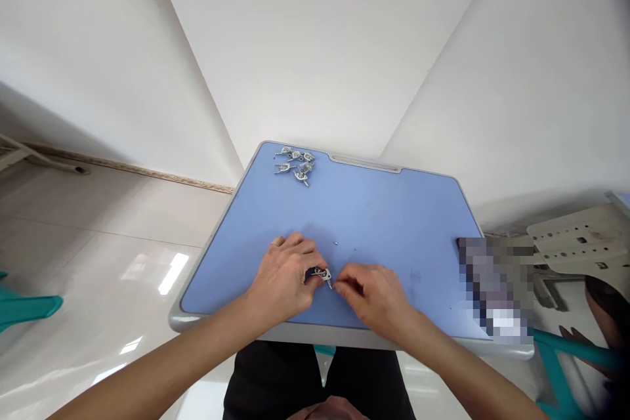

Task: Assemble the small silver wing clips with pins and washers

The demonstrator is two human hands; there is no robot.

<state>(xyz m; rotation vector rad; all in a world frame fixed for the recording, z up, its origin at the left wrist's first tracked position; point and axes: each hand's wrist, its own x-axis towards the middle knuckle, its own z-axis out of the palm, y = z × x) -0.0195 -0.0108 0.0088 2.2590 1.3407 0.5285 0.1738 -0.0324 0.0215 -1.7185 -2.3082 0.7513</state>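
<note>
My left hand pinches a small set of silver keys low above the near middle of the blue desktop. One key points down and to the right, out of the fingers. Just right of it, my right hand is closed in a pinch close to the key's tip. What its fingertips hold, if anything, is too small to make out. A tiny shiny bit lies on the desk beyond the hands.
Several silver key sets with small metal parts lie in a cluster at the desk's far left corner. A blurred-out dark object rests along the right edge. White walls stand behind. Teal stool parts show at left and lower right.
</note>
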